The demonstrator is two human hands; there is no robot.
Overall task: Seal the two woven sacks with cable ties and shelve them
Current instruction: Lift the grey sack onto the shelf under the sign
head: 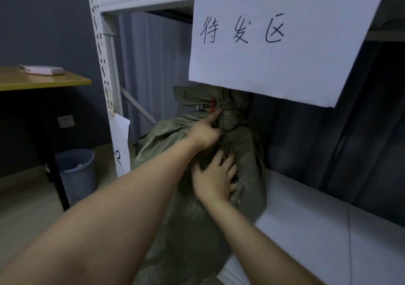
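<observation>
Sack [197,214] over shelf [306,230] front edge

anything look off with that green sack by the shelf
The green sack is not fully on the white shelf: its lower part hangs past the front edge. The red cable tie cinches its neck.

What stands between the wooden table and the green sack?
In the head view, the rack's white post with a paper sheet hanging, and a grey bucket on the floor.
</observation>
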